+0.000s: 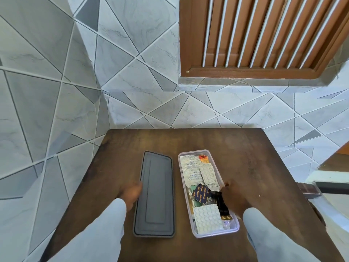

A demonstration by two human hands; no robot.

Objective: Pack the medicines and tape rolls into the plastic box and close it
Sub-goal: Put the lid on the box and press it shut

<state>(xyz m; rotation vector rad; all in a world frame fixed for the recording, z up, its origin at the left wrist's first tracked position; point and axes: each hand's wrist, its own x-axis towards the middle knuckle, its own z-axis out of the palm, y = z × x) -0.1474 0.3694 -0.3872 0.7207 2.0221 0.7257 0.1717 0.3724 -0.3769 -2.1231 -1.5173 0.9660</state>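
Note:
A clear plastic box (190, 220) lies open on the brown table, filled with several blister packs of pills (207, 218) and foil medicine strips (190, 169). To its left the long grey lid (155, 193) lies flat beside it. My left hand (131, 194) rests against the lid's left edge, fingers curled on its rim. The box's right wall is touched by my right hand (233, 198), fingers bent along it. No tape rolls are visible.
The wooden table (255, 167) stands in a tiled corner, with walls close behind and to the left. A brown slatted window is above. A white and dark object (324, 184) sits off the table's right edge.

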